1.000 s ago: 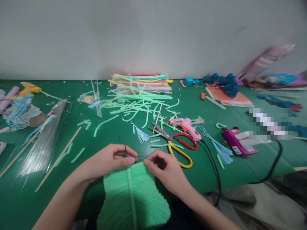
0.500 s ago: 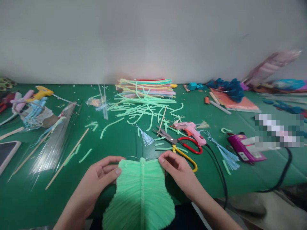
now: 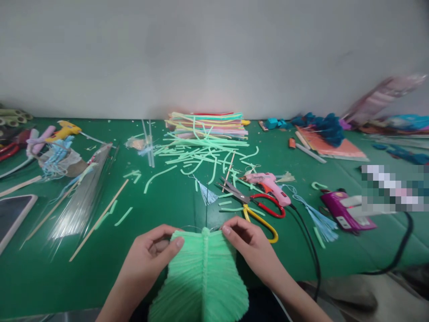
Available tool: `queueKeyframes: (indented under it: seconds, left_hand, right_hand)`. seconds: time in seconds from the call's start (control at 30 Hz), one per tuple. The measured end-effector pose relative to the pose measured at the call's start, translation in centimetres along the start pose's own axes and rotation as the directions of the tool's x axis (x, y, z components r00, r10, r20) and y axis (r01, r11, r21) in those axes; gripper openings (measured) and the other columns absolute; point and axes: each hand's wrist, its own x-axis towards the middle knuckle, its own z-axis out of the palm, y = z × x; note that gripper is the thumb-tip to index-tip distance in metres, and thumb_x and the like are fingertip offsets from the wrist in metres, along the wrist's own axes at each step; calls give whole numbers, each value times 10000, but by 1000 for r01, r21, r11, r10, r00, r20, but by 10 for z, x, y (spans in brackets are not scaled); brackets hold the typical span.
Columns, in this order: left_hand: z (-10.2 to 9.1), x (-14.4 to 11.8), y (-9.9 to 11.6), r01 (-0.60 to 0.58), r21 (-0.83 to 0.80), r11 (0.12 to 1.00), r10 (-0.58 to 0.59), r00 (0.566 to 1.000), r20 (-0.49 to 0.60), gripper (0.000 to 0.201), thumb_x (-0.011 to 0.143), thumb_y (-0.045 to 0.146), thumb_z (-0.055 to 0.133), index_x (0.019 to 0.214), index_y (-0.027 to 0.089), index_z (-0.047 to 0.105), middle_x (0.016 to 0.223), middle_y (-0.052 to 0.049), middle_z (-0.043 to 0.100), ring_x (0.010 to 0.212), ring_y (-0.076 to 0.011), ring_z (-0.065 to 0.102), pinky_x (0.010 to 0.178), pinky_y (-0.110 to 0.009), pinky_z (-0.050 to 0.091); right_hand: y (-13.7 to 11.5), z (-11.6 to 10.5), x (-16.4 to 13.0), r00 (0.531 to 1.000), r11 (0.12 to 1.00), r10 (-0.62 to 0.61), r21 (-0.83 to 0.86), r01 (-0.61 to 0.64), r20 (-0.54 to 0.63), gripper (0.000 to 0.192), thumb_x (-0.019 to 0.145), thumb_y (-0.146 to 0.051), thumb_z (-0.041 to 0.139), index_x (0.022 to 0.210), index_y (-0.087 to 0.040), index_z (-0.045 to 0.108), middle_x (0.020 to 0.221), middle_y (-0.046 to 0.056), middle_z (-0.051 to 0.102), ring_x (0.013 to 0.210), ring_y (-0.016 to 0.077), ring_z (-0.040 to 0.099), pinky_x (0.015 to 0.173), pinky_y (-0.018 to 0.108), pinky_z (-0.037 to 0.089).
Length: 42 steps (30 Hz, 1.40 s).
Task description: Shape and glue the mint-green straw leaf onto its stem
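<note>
Between my hands is a mint-green fan-shaped piece made of fuzzy pipe cleaners (image 3: pixel 201 277), with a raised spine down its middle. Its lower end runs out of the picture. My left hand (image 3: pixel 150 252) pinches its upper left corner between thumb and fingers. The upper right corner is gripped by my right hand (image 3: pixel 250 243), thumb on top. A thin wire shows along the top edge, and a thin dark line stands above the spine. Scissors (image 3: pixel 246 199) with red and yellow handles lie open beyond my right hand, beside a pink glue gun (image 3: pixel 268 183).
Cut green pipe cleaner strips (image 3: pixel 201 150) lie before a multicoloured bundle (image 3: pixel 208 125) at the wall. Left are a wooden stick (image 3: pixel 98 219), clear rods (image 3: pixel 82 192), a yellow glue gun (image 3: pixel 67 129) and a phone (image 3: pixel 15 214). Right are a blue tassel (image 3: pixel 318 219) and a purple power strip (image 3: pixel 346 212).
The whole scene has shifted slightly right in view. Both hands still hold the green piece by its upper corners; my left thumb sits a little further over its edge.
</note>
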Motion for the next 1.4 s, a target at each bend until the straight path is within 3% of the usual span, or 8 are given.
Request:
queueKeyframes:
  seconds: [0.4,0.67,0.73,0.8,0.9,0.97,1.27,1.4]
  left_hand:
    - [-2,9,-6,-13,14,1000,15,991,-133,329,706,500,763,727,181,687,645,16,644,589,-124,564,544,-206,407]
    - [-2,7,-11,-63,85,994,77,982,-174,315,760,478,715,900,196,692,790,-34,720,766,-200,677,658,-262,516]
    - [-2,4,-12,-188,247,951,245,942,-228,325,790,457,689,1010,217,677,943,-63,727,875,-229,684,720,-305,548]
    - [-2,1,-14,-340,497,799,493,842,-218,280,799,400,695,1027,236,681,1064,-75,695,952,-244,665,783,-340,553]
    - [-2,1,-18,-488,699,523,699,714,-24,130,859,276,641,967,250,709,1057,-63,678,952,-222,660,844,-332,530]
    - [-3,4,-20,-546,712,442,717,692,85,162,911,209,560,962,249,708,1010,-52,682,932,-194,669,868,-299,510]
    - [-18,11,-12,-498,674,546,663,749,16,136,932,318,526,885,242,628,1002,-62,704,957,-215,659,842,-299,502]
    - [-22,11,-10,-314,566,763,462,876,-137,264,868,465,587,994,241,648,1025,-68,716,885,-229,670,769,-319,521]
  right_hand:
    - [-1,-1,-4,1000,999,-11,-36,10,-11,352,868,-542,597,800,-197,616,696,-12,502,644,144,434,570,255,343]
    - [0,1,-3,1000,1000,-6,-14,6,-11,368,861,-563,600,847,-196,623,696,-12,506,635,142,439,560,253,343]
    - [1,1,-3,1000,1000,-14,-8,13,-21,366,862,-563,600,841,-198,624,704,-8,516,651,146,454,568,252,356]
    - [0,1,-4,1000,1000,-15,2,15,-23,366,861,-563,603,842,-198,627,714,-5,530,662,148,467,575,252,366]
    - [-1,0,-4,1000,1000,-5,14,6,-19,376,853,-567,611,842,-192,634,729,2,554,676,149,483,589,251,380]
    - [-2,-1,-4,1000,1000,-1,5,1,-23,390,841,-578,618,834,-189,642,734,7,568,679,152,491,592,254,386]
    - [-1,-1,-3,999,999,-27,22,28,-44,401,833,-584,628,837,-184,655,731,9,576,670,147,508,582,250,411]
    - [-1,-1,-3,998,999,-27,18,28,-50,393,834,-579,631,854,-187,662,746,14,589,682,153,520,590,252,419]
